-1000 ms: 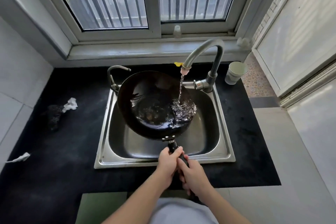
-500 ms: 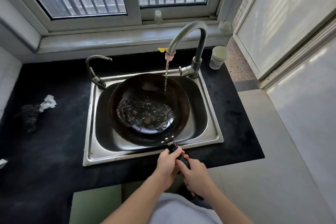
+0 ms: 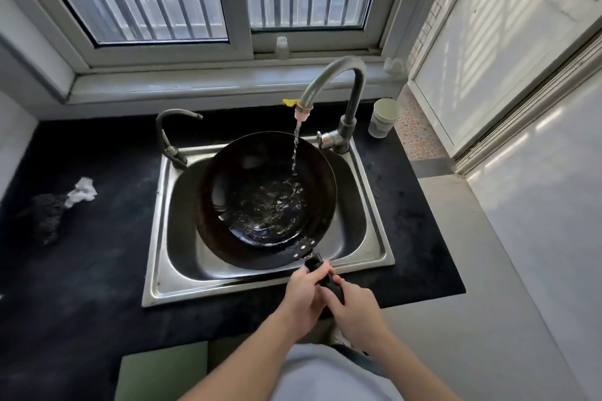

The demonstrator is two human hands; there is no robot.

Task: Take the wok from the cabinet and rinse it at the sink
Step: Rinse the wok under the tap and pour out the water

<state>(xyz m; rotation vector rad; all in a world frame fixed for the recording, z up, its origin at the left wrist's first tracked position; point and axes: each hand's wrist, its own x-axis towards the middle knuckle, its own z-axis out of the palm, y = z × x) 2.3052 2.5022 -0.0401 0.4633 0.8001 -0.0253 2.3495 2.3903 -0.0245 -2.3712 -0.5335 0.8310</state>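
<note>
Clearly the fetching is done: in the sink [image 3: 156, 238], the wok [image 3: 228, 179] sits under the running faucet [image 3: 335, 72], water pooling inside. My left hand [image 3: 301, 296] and right hand [image 3: 353, 309], close together, grip its handle [image 3: 314, 262]; swirling and emptying remain, I'd judge.

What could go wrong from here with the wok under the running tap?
1. Water lies pooled in the wok, and the left hand and right hand grip only the end handle; more weight could tip it.
2. The stream lands off-centre, toward the far right wall; splash may reach the black counter.
3. The wok's far rim sits near the tap lever; a swirl could knock it.
</note>
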